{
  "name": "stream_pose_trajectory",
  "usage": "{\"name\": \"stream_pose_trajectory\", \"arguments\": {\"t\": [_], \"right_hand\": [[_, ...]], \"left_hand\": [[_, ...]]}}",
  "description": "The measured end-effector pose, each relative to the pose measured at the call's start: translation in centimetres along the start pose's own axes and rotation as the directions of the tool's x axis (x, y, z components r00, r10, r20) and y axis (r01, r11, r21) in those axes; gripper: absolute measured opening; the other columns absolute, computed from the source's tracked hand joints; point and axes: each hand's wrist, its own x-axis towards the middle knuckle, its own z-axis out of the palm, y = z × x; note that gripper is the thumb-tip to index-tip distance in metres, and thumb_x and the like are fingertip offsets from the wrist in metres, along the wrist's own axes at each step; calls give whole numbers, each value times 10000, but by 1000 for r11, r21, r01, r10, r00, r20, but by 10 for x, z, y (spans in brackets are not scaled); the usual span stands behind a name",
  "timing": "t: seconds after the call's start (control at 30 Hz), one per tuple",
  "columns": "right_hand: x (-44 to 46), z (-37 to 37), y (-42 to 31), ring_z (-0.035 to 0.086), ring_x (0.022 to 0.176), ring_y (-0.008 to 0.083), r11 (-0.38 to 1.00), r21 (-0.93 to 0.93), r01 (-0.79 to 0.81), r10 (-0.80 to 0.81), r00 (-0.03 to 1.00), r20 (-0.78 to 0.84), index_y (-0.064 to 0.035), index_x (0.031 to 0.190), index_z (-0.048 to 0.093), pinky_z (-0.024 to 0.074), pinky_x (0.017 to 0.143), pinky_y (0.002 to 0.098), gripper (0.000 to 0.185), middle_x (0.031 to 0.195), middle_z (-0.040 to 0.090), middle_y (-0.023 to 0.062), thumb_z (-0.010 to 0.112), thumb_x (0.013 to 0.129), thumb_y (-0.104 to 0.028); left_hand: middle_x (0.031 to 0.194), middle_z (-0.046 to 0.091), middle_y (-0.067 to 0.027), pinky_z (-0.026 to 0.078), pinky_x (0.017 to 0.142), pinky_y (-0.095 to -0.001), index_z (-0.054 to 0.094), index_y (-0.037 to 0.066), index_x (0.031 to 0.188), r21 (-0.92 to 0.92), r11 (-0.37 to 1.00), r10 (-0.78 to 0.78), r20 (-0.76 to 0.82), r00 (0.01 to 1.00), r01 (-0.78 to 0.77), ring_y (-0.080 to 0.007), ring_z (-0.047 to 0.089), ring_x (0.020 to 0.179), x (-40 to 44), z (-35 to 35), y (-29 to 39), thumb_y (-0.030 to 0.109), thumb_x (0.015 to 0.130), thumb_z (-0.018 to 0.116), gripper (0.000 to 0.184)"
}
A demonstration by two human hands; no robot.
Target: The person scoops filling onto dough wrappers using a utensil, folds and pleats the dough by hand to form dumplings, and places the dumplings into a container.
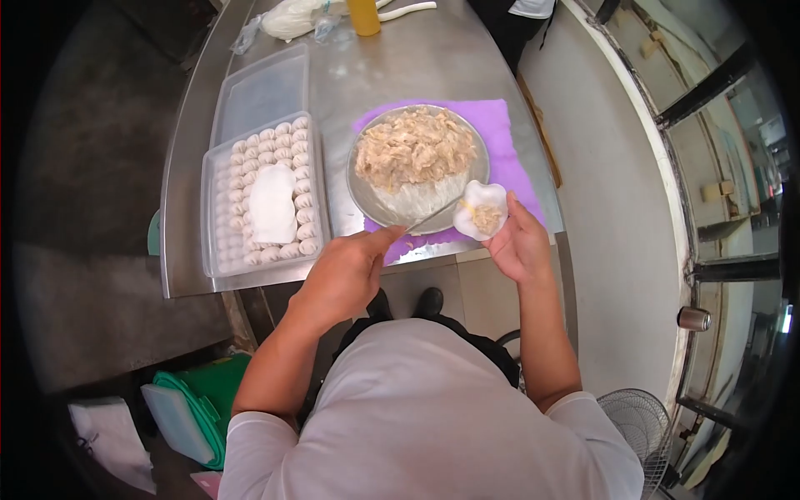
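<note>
My left hand [346, 271] is closed around the handle of a thin metal spatula [432, 216], whose far end reaches toward the wrapper. In my right hand [521, 240] is a round white dough wrapper [492, 197], cupped on the fingers, with a lump of pale filling [485, 218] on it. Between and beyond the hands stands a round metal pan [357, 185], heaped with pale, shredded-looking filling [417, 150] toward its far side. To the left, a clear plastic box [210, 208] contains rows of pleated dumplings [287, 150]. A stack of flat white wrappers [272, 204] lies over some of them.
Under the pan is a purple cloth [512, 146] on the steel table [400, 62]. A clear lid [262, 92] lies behind the box. At the far end are a yellow container [364, 17] and a white bag [292, 18]. Another person [510, 29] stands there. A fan [637, 429] is low right.
</note>
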Motion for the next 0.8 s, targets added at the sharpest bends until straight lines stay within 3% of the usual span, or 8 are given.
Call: {"name": "stream_pose_trajectory", "arguments": {"t": [0.1,0.17,0.27,0.4,0.47,0.6,0.7,0.8], "right_hand": [[-1,5,-2,556,1307,319,1000,8,14,-14,1000,3,37,1401,453,466,1089,498,483,1392,560,186,485,1070,-314],[1,4,-1,554,1311,321,1000,11,5,-5,1000,13,39,1404,450,464,1092,499,489,1396,559,187,486,1070,-317],[3,7,-1,550,1316,322,1000,11,-7,7,1000,21,41,1414,442,460,1098,499,503,1404,555,191,484,1069,-323],[3,8,1,549,1317,317,999,-18,-34,35,998,59,43,1431,428,458,1101,500,517,1412,550,192,467,1076,-331],[2,12,-1,552,1313,313,997,-48,-58,61,995,75,50,1428,429,460,1099,497,518,1413,549,191,456,1081,-333],[3,19,1,578,1277,298,986,-128,-105,119,987,110,74,1416,439,489,1064,478,510,1398,556,186,450,1091,-318],[2,13,3,596,1247,285,977,-188,-101,109,993,35,87,1412,442,512,1032,456,488,1379,565,179,476,1085,-272],[5,-1,5,605,1231,277,948,-314,-49,79,994,81,92,1413,435,520,1019,450,474,1363,571,178,509,1071,-227]], "left_hand": [[847,696,-205,546,725,-408,667,-3,1250,-9,999,-36,-65,997,36,-340,688,765,-11,14,-14,-98,878,545,403],[811,679,-191,543,729,-387,660,-8,1264,-139,970,-195,40,980,198,-288,690,751,-13,20,-10,-87,902,533,392],[803,667,-180,541,729,-370,644,-3,1297,-184,947,-264,32,964,265,-245,687,755,-13,14,4,-76,910,534,409],[825,665,-170,536,706,-378,644,23,1303,-176,973,-146,43,988,151,-276,679,759,-15,12,4,-51,915,563,403],[835,656,-168,532,685,-404,664,45,1277,5,999,-35,-3,999,35,-326,665,758,-15,10,12,-34,912,589,381],[876,653,-170,525,683,-438,693,60,1230,176,983,48,-28,998,-43,-370,656,784,-3,3,21,-35,889,601,366],[902,654,-173,527,703,-461,710,64,1205,304,952,7,67,998,-27,-380,660,813,3,-12,22,-33,860,603,374],[942,651,-187,532,728,-469,720,75,1195,335,932,-155,15,988,141,-390,660,831,13,-10,-2,6,856,604,365]]}}
